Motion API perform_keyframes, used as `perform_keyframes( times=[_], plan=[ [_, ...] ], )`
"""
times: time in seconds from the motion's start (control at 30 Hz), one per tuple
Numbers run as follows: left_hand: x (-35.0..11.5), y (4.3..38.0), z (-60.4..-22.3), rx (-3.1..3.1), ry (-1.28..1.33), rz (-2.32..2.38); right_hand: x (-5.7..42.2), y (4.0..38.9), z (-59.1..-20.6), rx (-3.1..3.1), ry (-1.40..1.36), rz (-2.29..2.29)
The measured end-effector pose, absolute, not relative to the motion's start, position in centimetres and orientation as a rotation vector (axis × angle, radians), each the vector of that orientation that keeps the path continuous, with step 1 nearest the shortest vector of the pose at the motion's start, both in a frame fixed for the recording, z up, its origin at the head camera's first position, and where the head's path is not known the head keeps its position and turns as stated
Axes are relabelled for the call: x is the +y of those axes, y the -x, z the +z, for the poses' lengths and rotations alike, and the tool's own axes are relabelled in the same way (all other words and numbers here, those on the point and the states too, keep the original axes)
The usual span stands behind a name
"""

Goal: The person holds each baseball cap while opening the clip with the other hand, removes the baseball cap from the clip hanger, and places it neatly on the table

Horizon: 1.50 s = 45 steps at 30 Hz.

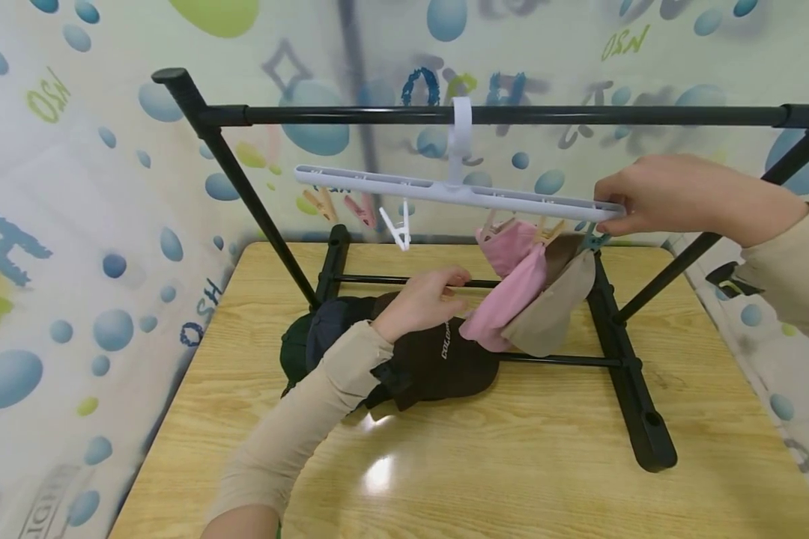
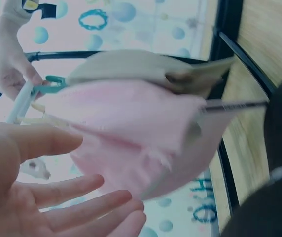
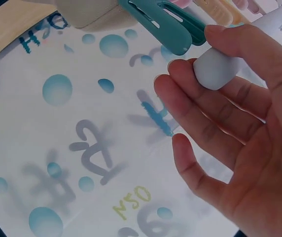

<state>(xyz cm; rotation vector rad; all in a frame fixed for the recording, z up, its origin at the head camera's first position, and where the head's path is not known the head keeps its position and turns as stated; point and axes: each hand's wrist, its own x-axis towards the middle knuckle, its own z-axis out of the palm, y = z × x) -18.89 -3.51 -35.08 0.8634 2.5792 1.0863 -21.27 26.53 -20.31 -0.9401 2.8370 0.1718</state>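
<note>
My right hand (image 1: 674, 196) pinches the right end of a pale clip hanger (image 1: 404, 185), thumb against fingertips; the white end (image 3: 215, 69) shows between them in the right wrist view. From that side of the hanger a pink cap (image 1: 502, 303) and a beige cap (image 1: 556, 314) hang by clips, one of them a teal clip (image 3: 165, 22). My left hand (image 1: 421, 303) is beside the pink cap with fingers relaxed; in the left wrist view nothing lies in its grasp. A white clip (image 1: 398, 226) and two other clips dangle at the left, holding nothing.
The hanger hooks over the black bar (image 1: 613, 115) of a rack standing on the wooden table (image 1: 512, 457). Beneath my left hand lies a row of dark caps, a black one (image 1: 458, 367) in front. A patterned cloth (image 1: 74, 224) surrounds the table.
</note>
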Motion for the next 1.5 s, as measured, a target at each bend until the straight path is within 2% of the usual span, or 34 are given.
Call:
perform_keyframes(
  times=[0.27, 0.7, 1.0, 1.5],
  plan=[
    [-0.6, 19.1, -34.8, 2.450, -1.046, 1.173, 26.2, 21.3, -20.6, 2.852, 0.964, 0.163],
    [2.4, 19.5, -35.6, 2.344, -1.061, 1.383, 26.1, 21.3, -21.0, 2.874, 0.968, 0.128],
    [2.6, 19.3, -35.1, 2.461, -1.150, 1.231, 26.0, 21.5, -21.0, 2.914, 0.987, 0.139],
    [1.9, 18.1, -33.6, 2.499, -1.053, 1.177, 26.0, 21.8, -21.7, 2.868, 0.995, -0.006]
  ],
)
